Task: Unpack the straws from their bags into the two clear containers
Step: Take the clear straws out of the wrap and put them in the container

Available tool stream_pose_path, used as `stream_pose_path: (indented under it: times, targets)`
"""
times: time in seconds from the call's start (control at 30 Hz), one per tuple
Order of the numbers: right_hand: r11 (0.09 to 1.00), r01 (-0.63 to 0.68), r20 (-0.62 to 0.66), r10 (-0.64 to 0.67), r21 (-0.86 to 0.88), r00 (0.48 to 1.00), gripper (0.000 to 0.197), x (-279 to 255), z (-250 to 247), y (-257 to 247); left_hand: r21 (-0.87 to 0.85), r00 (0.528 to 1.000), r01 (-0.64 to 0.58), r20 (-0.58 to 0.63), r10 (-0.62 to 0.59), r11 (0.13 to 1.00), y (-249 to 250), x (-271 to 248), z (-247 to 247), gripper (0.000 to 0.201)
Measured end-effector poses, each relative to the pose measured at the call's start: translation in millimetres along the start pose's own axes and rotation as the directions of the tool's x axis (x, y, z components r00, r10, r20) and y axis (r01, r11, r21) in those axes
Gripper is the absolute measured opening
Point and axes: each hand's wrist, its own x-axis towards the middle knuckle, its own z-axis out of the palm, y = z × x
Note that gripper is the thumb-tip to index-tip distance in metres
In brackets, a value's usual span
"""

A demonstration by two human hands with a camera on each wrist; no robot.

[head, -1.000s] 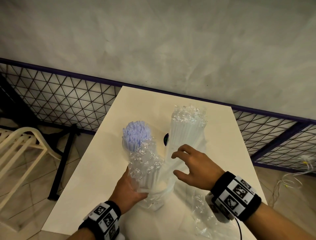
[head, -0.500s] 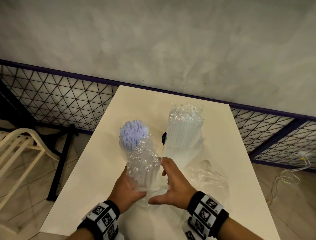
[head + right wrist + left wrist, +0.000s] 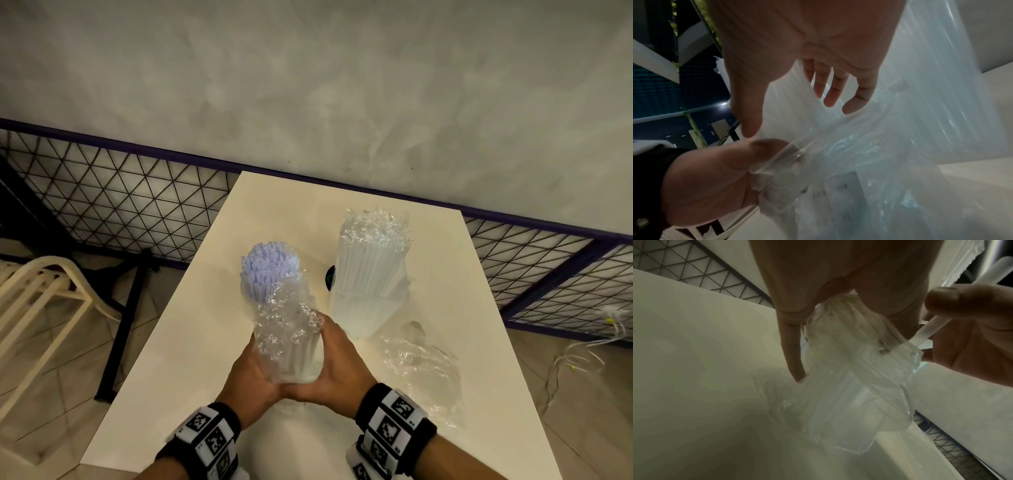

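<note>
We see both hands wrapped around the lower end of a bagged straw bundle [image 3: 289, 339], held nearly upright above the near part of the cream table [image 3: 178, 342]. The left hand [image 3: 251, 380] curls round its left side, and the right hand [image 3: 339, 370] curls round its right side, thumb toward the base. The bundle's crinkled clear wrap [image 3: 849, 386] hangs loose below the fingers in the left wrist view.

Just beyond it stands a clear container [image 3: 274, 274] filled with pale lavender straws, their tips showing. To its right a second container [image 3: 371, 284] holds white straws still covered in plastic. An empty crumpled bag [image 3: 421, 363] lies on the table to the right of the hands.

In the right wrist view a white label [image 3: 840, 186] on the plastic carries dark print, too blurred for us to read. Both wrists wear black bands with square black-and-white markers [image 3: 399, 416].
</note>
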Motion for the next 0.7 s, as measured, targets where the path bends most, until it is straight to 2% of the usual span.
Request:
stream_pose_path:
  times: [0.13,0.23,0.3,0.37,0.43,0.53,0.63,0.7]
  targets:
    - [1.000,-0.002,-0.084,0.002,-0.004,0.996,0.082,4,0,2,-0.030,1.000,0.018,-0.015,-0.018,0.999,-5,-2,-2,0.076]
    - [0.999,-0.041,-0.096,0.040,-0.014,0.995,0.053,5,0,6,-0.014,0.999,0.038,-0.028,-0.038,0.999,-8,-2,-1,0.065]
    - [0.999,-0.052,-0.124,0.053,0.011,0.991,0.042,6,-4,7,0.000,0.998,0.052,-0.034,-0.052,0.999,-10,-2,-2,0.065]
    - [0.996,-0.084,-0.149,0.089,0.038,0.985,0.036,5,-8,10,0.008,0.997,0.062,-0.035,-0.062,0.998,-11,-2,-2,0.066]
    - [0.980,-0.168,-0.147,0.182,0.105,0.972,0.031,4,-11,14,0.011,0.997,0.065,-0.038,-0.065,0.998,-12,-1,-2,0.068]
    - [0.945,-0.262,-0.127,0.289,0.195,0.949,0.042,5,-17,16,0.042,0.997,0.062,-0.039,-0.061,0.997,-12,0,-2,0.065]
    - [0.918,-0.254,-0.115,0.299,0.304,0.947,0.020,4,-24,10,0.057,0.997,0.075,-0.036,-0.073,0.996,-14,2,-2,0.061]
    - [0.912,-0.228,-0.110,0.280,0.341,0.954,0.018,3,-28,7,0.090,0.997,0.073,-0.035,-0.070,0.993,-15,2,-2,0.059]
